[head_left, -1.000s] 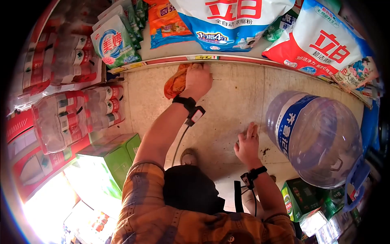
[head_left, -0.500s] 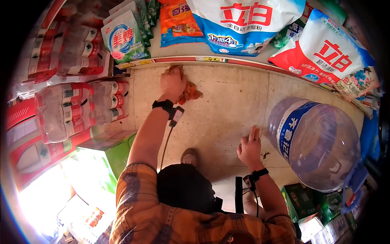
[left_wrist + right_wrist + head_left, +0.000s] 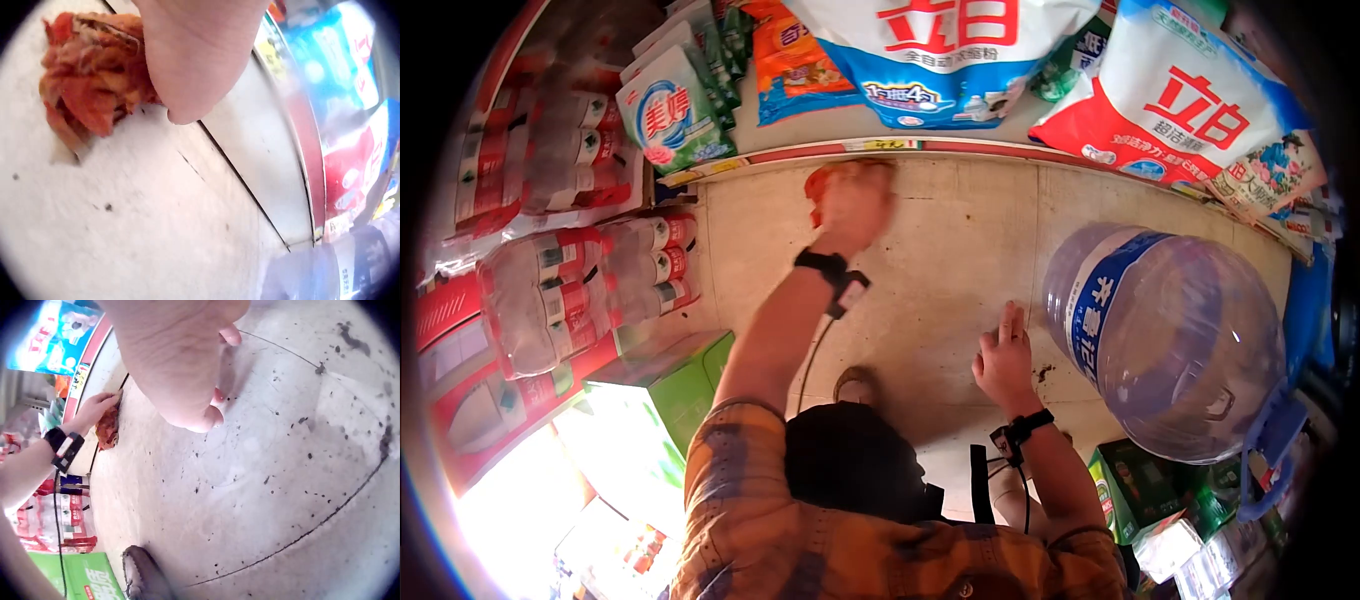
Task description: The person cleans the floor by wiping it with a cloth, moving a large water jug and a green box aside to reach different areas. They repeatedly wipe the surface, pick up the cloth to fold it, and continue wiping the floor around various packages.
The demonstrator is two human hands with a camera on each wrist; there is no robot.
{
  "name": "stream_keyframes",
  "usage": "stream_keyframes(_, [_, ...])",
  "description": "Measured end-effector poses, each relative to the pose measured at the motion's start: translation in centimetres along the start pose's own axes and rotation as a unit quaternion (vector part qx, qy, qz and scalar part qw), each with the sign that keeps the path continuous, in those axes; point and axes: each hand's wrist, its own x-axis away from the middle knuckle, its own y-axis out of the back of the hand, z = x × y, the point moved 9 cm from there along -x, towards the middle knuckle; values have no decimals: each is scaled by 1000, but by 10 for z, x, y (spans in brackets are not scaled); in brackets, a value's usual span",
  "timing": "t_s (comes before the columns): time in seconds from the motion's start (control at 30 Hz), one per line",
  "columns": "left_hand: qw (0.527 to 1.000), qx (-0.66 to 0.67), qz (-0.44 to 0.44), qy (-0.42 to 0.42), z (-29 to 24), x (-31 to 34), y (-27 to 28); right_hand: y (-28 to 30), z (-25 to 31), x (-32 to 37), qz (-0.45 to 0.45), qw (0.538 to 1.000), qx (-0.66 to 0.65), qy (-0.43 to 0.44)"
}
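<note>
In the head view my left hand, blurred by motion, grips a crumpled orange-red rag against the pale tiled floor, just below the shelf edge. Up close in the left wrist view, the rag bunches out beside the thumb and lies on the floor; the other fingers are hidden. My right hand holds nothing and sits low over the floor, left of a big clear water jug with a blue label. From the right wrist, that hand shows relaxed fingers with their tips right at the floor.
Along the front, a shelf edge carries bags of washing powder. Shrink-wrapped bottles and a green box stand at the left. Dark specks dot the floor, and a shoe is close by.
My left hand swept the rag leftward along the shelf edge, then came partway back to the right. The right hand has stayed about where it was.
</note>
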Motion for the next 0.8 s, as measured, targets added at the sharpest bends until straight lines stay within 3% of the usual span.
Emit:
stream_keyframes(0.03, [999,14,9,39,21,3,-1,0,0,0,1,1000,-2,-5])
stream_keyframes(0.17, [999,-26,-26,32,27,8,-4,2,3,-2,4,1000,4,-13])
stream_keyframes(0.27, [998,56,-17,-29,-17,-9,-12,-1,2,-2,7,1000,-2,-16])
stream_keyframes(0.4, [993,85,33,-69,-78,-33,-21,1,2,-2,17,1000,-13,-21])
stream_keyframes(0.5, [981,112,31,-152,-138,-44,-30,4,2,-3,26,999,-14,-33])
stream_keyframes(0.57, [983,96,28,-154,-152,-48,-34,4,0,-2,17,999,-13,-30])
stream_keyframes(0.67, [985,74,10,-157,-145,-50,-26,2,-1,1,13,1000,-12,-23])
stream_keyframes(0.8, [989,24,62,-132,-101,-39,-24,0,-5,0,28,999,-8,-22])
